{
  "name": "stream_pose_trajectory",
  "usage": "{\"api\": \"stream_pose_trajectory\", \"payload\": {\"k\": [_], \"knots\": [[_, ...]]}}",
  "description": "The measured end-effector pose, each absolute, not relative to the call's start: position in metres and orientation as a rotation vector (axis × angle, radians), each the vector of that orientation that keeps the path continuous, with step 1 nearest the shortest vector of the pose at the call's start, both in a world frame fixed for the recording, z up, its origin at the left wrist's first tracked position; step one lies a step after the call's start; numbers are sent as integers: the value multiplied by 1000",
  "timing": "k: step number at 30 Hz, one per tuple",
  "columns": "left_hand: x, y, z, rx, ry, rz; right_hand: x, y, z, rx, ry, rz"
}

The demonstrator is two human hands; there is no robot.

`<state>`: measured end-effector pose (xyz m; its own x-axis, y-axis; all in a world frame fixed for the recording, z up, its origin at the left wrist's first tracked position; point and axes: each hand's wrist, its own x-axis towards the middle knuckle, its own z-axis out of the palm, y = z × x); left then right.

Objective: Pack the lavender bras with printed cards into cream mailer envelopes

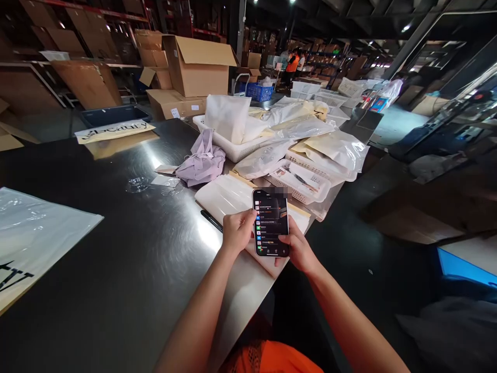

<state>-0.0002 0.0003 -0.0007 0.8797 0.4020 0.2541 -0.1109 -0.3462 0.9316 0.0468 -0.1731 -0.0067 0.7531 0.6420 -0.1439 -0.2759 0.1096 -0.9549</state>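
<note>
Held phone (271,228) over mailer (227,194), five o'clock from view centre, between left hand (237,232) at nine and right hand (301,249) at four, and judged it light, rigid, slippery, fragile, best gripped by long edges.

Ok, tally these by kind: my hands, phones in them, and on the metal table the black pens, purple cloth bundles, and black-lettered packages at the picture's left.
Phone: 1
Hands: 2, left hand and right hand
Black pen: 1
Purple cloth bundle: 1
Lettered packages: 2, far package and near package
Total: 7
</note>
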Motion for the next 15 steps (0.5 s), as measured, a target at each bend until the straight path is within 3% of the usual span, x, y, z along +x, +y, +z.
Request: {"api": "stream_pose_trajectory", "payload": {"k": [9, 15], "knots": [[4, 2, -4, 1696, 237, 327, 57, -164, -1, -1278, -165, 572], [5, 6, -3, 1633, 330, 289, 148, -171, 33, -1471, 51, 329]]}}
